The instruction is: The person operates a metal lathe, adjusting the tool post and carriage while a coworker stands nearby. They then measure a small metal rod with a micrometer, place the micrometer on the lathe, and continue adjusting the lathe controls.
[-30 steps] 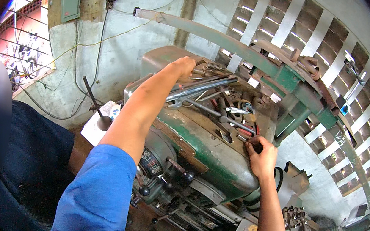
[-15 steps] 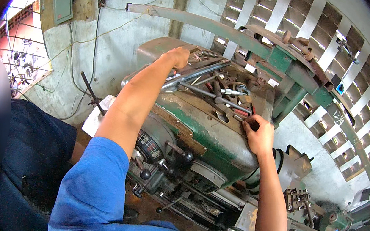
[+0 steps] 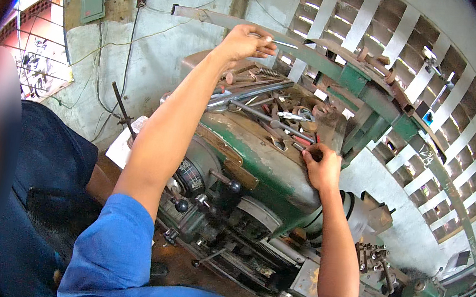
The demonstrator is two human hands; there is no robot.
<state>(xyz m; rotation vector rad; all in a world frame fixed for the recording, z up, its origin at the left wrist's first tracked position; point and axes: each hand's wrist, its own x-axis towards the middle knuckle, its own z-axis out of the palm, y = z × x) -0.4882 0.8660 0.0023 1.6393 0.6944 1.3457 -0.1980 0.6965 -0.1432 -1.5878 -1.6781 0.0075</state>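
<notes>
My left hand (image 3: 246,44) is raised above the far end of the lathe's headstock. Its fingers are closed round a thin, shiny metal rod (image 3: 284,44) that sticks out to the right; its other end is hidden in the hand. My right hand (image 3: 323,165) rests on the right side of the green headstock top (image 3: 260,157). There the thumb and fingers are curled together, and whatever is between them is hidden. Just beyond it lie a red-handled tool (image 3: 305,140) and a long-handled hammer (image 3: 258,115), among several wrenches and loose metal parts.
Black-knobbed levers (image 3: 234,186) stick out from the lathe's front. A green steel beam (image 3: 314,60) crosses behind the headstock. The chuck (image 3: 354,219) and tool post (image 3: 372,257) lie to the right. A person in dark clothing (image 3: 37,183) is close on my left.
My left hand has lifted from the tool pile and now shows the thin metal rod. My right hand stays on the headstock top. The whole view has shifted slightly.
</notes>
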